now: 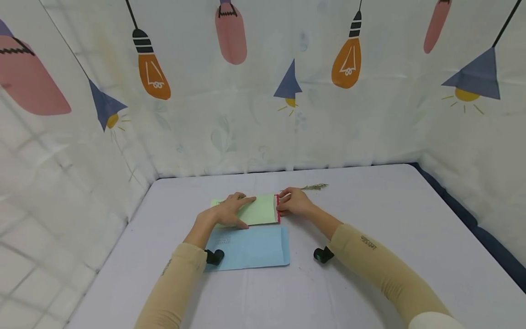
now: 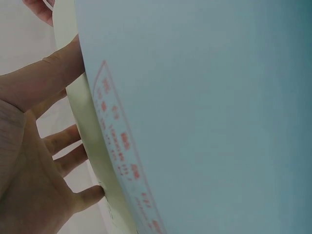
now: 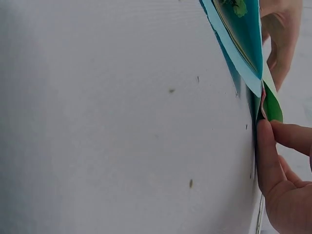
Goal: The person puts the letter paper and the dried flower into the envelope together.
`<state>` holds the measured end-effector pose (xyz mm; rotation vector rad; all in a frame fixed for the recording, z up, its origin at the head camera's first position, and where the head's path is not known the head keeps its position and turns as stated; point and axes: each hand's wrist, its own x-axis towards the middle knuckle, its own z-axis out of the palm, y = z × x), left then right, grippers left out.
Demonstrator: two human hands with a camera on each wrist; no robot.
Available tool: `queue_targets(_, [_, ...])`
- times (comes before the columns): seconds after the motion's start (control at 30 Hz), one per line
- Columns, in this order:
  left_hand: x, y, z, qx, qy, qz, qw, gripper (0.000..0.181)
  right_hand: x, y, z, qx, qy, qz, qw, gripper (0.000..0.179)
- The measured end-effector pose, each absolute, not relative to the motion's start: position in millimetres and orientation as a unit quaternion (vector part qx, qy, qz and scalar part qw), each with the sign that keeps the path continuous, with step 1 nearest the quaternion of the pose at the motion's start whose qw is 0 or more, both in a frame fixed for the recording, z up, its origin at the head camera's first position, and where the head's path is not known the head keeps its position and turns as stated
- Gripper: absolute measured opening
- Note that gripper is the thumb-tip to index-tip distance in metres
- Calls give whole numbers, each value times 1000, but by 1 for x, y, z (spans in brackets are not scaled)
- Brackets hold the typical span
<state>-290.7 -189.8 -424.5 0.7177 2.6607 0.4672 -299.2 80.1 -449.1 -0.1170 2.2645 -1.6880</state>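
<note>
A pale green envelope [image 1: 263, 210] lies flat on the table, a red-edged paper [image 1: 277, 218] showing at its right end. My left hand [image 1: 232, 209] rests on the green envelope with fingers spread. At the right end, my right hand [image 1: 297, 202] pinches the red-edged paper between thumb and index finger, close to the envelope's mouth [image 3: 274, 105]. Directly in front lies a light blue envelope [image 1: 250, 249]. Its right end gapes in the right wrist view, with yellowish paper and a green plant piece [image 3: 239, 7] inside. Reddish print [image 2: 129, 156] marks the blue envelope.
A dried plant sprig [image 1: 315, 187] lies behind my right hand. Tiny dark bits [image 3: 190, 183] are scattered on the white tablecloth [image 1: 349, 201]. A patterned curtain [image 1: 255, 132] hangs behind the table's far edge. Each wrist carries a small black camera [image 1: 322, 255].
</note>
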Motion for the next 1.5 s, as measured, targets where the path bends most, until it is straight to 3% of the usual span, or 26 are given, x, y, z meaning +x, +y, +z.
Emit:
queue_targets(0.7, [-294,-191,-422,255,939,152,174,95,-304,71,-448,-52,818,-552,150,35])
queue_targets(1.03, [-294,-189,-422,253,939,149,176,95,-305,71,-449,-56,773,-603,188,36])
queue_targets(1.23, [-296,-189,-426,254,939,148,176,96,-305,93,-443,-97,781,-580,210,40])
queue_targets(1.5, [-294,-189,-425,254,940,146,173,97,-312,141,-430,-91,816,-539,185,34])
